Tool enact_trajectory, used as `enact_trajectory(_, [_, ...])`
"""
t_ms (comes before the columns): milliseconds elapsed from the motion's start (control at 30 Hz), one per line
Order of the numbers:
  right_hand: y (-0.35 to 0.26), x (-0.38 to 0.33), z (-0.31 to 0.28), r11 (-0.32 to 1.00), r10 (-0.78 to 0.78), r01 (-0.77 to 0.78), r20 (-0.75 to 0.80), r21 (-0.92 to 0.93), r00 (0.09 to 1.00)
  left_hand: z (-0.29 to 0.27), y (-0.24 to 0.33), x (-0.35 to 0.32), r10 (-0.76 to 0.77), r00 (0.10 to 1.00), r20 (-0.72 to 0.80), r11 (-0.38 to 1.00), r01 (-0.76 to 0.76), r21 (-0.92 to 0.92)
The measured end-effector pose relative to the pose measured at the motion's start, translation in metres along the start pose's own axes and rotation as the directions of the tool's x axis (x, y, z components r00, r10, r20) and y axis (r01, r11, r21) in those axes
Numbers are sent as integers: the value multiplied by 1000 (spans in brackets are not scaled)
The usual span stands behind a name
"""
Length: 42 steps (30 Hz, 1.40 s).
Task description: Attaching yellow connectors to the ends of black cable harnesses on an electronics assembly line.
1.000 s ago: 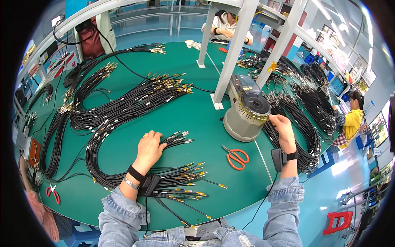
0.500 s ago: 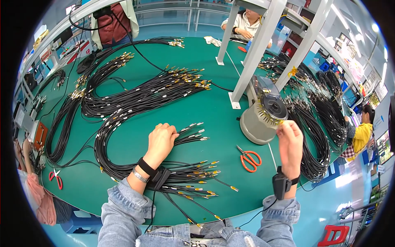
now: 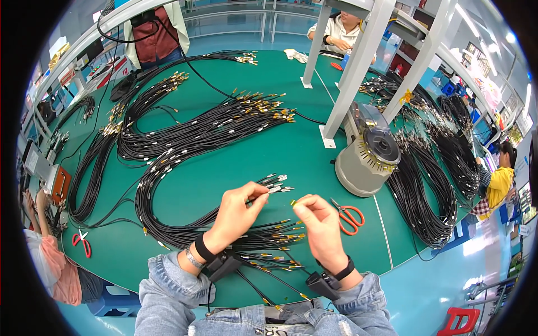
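My left hand (image 3: 234,213) is closed in a pinch on the end of a black cable (image 3: 272,190) beside a cluster of white-tagged cable ends (image 3: 278,179). To its right, my right hand (image 3: 324,228) pinches a small yellow piece of tape (image 3: 293,203), held just apart from that cable end. Below both hands lies a fan of black cables with yellow-tagged ends (image 3: 280,235). At right stands a grey round tape dispenser (image 3: 363,172) with yellow tabs around its dark top. Red-handled pliers (image 3: 350,219) rest on the table next to my right hand.
Large bundles of black cables (image 3: 196,131) cover the left of the green table (image 3: 314,257), with more bundles (image 3: 423,196) at right. White frame posts (image 3: 350,78) rise behind the dispenser. Red-handled scissors (image 3: 82,245) lie at far left. Other people sit or stand around.
My right hand has moved from the tape dispenser leftward and down, bringing the yellow piece of tape with it. My left hand has shifted right along the cables toward their ends.
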State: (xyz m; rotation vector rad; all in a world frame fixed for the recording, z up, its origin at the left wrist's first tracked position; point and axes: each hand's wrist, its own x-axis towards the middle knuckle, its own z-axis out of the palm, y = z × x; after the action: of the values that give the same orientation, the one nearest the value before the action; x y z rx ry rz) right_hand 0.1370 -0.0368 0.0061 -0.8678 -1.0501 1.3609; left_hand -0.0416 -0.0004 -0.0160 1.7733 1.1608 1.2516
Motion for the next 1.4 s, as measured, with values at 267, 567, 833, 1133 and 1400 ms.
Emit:
enact_trajectory(267, [23, -3, 25, 999, -7, 6, -15, -37, 1000, 3, 9, -24, 320, 939, -122, 913, -271, 305])
enact_trajectory(567, [33, -4, 30, 997, -70, 68, -38, -40, 997, 2, 6, -29, 384, 910, -154, 890, -320, 325])
enact_trajectory(833, [36, -3, 26, 995, -95, 93, -50, -43, 994, 4, 3, -26, 471, 875, -111, 832, -400, 384])
enact_trajectory(1133, [35, -3, 27, 996, -81, 78, -62, -51, 995, 2, 8, -25, 495, 865, -81, 820, -434, 372])
enact_trajectory(1400, [35, -4, 27, 996, -63, 60, -50, -72, 997, 3, 6, -26, 491, 865, -100, 821, -421, 387])
